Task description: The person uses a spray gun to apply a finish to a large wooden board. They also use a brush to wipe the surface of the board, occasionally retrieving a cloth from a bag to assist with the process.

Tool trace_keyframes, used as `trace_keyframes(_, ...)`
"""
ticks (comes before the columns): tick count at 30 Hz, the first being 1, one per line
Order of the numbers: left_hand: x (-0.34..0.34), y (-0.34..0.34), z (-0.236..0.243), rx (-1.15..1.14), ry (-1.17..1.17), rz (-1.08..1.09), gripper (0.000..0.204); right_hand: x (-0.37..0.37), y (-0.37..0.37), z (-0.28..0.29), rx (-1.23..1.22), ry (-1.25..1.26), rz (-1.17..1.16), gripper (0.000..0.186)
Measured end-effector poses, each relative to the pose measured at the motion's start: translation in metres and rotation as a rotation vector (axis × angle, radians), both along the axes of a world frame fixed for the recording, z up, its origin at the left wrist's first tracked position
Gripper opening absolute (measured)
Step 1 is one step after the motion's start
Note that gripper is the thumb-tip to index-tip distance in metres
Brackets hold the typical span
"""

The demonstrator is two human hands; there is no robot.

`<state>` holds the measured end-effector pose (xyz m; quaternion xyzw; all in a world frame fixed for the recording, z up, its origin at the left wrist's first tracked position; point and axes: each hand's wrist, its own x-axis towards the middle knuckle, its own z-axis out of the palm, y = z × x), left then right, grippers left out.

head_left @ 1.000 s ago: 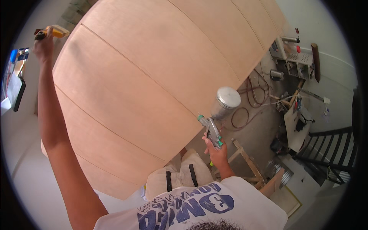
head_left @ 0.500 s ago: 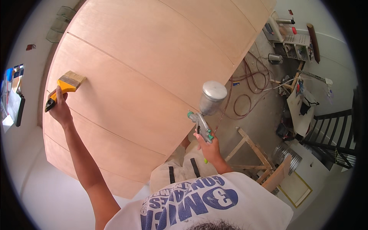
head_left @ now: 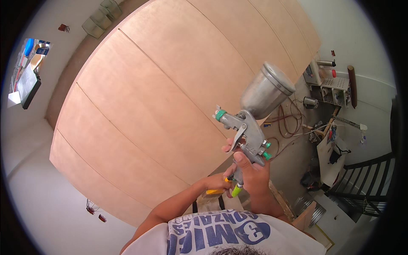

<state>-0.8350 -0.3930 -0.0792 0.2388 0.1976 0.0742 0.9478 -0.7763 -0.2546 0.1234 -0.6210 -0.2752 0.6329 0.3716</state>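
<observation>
My right hand (head_left: 253, 170) is closed around the grip of a metal spray gun (head_left: 254, 138) with green knobs. Its silver cup (head_left: 265, 91) sits on top and leans to the right, and the nozzle points left over the wood. At the bottom of the grip is a lime-green fitting (head_left: 236, 190). Close below, my left hand (head_left: 216, 182) is closed on a yellow-handled paintbrush (head_left: 214, 192), right beside that fitting. Most of the brush is hidden, bristles included. A large pale wooden panel (head_left: 140, 93) with long grooves spreads out beyond both hands.
Dark red hose (head_left: 282, 123) lies coiled on the floor to the right. Farther right stand a white perforated shelf unit (head_left: 335, 87), a metal can (head_left: 310, 102) and a black railing (head_left: 365, 180). A wooden frame piece (head_left: 280, 199) is near my right forearm.
My left hand has brought the brush from over the panel's left side back beside the spray gun. The spray gun has risen closer to view, and the view has shifted.
</observation>
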Motion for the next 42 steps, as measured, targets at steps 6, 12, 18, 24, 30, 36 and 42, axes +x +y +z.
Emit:
trace_keyframes(6, 0.104, -0.09, -0.064, 0.327, 0.135, -0.006, 0.034, 0.086, -0.005, 0.0, 0.082, -0.316, 0.072, 0.035)
trace_keyframes(12, 0.119, -0.157, -0.079, 0.635, 0.288, -0.411, 0.032, 0.186, -0.099, -0.043, -0.253, -0.475, -0.018, 0.035)
trace_keyframes(18, 0.141, -0.189, -0.093, 0.428, 0.294, -0.559, 0.03, 0.185, -0.163, -0.089, -0.349, -0.304, 0.025, 0.035)
trace_keyframes(24, 0.153, -0.246, -0.183, 0.453, 0.35, -0.381, 0.029, 0.113, -0.098, -0.111, -0.129, -0.208, 0.239, 0.034)
trace_keyframes(30, 0.141, -0.217, -0.168, 0.084, 0.215, 0.094, 0.025, 0.031, 0.02, -0.115, 0.09, -0.24, 0.432, 0.054)
trace_keyframes(36, 0.126, -0.194, -0.132, -0.209, 0.074, -0.01, 0.022, -0.087, 0.142, -0.129, 0.253, -0.197, 0.552, 0.043)
trace_keyframes(42, 0.093, -0.107, -0.055, -0.438, -0.306, 0.018, 0.029, -0.2, 0.226, -0.163, 0.34, -0.146, 0.639, 0.031)
